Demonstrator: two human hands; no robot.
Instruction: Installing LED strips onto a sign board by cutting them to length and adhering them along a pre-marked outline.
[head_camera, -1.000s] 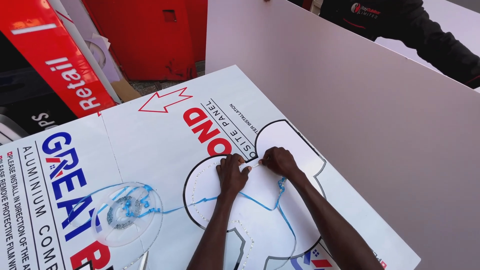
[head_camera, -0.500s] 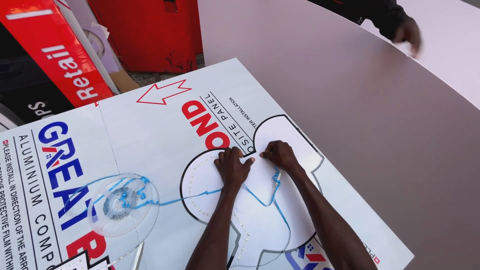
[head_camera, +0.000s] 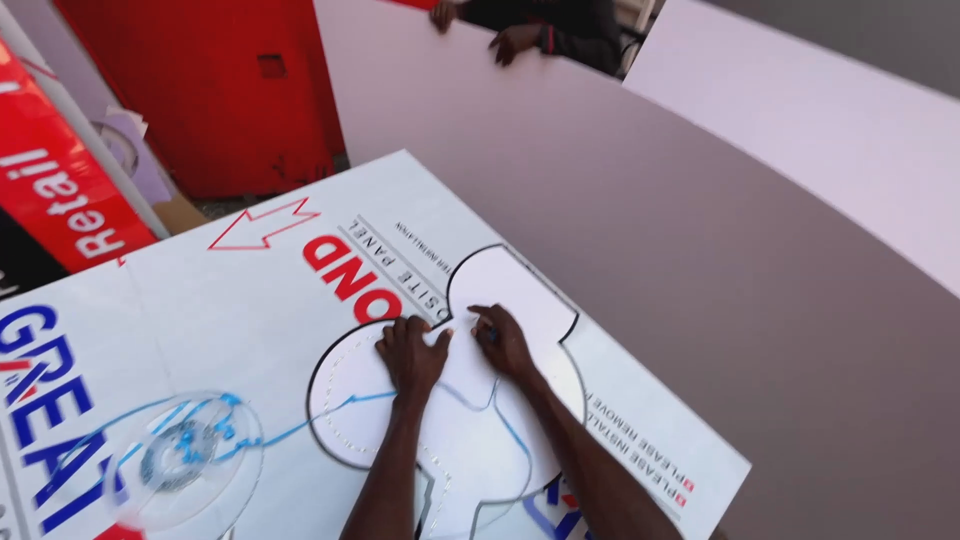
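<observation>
Both hands are pressing on a white cut-out template (head_camera: 470, 400), a rounded shape with lobes, which is lying on a printed composite panel (head_camera: 230, 320) near the panel's right edge. The left hand (head_camera: 412, 352) is resting flat, fingers spread and slightly bent, holding the template down near its middle. The right hand (head_camera: 503, 340) is lying just beside it, fingers curled together; it seems to be pinching a small marking tool against the template, but I cannot tell this for sure.

A dark outline is already running around the upper lobes and the left lobe of the template, so the tracing is looking mostly done there. At the bottom the outline is going out of view, so I cannot judge that part. A blue cord (head_camera: 330, 410) is crossing the template and leading to a clear plastic spool (head_camera: 185, 460) near the panel's lower left corner.

Beside the panel, large plain grey sheets (head_camera: 720, 300) are lying. At the far edge, another person's hands (head_camera: 515, 40) are holding a sheet. A red board (head_camera: 200, 90) is standing behind.
</observation>
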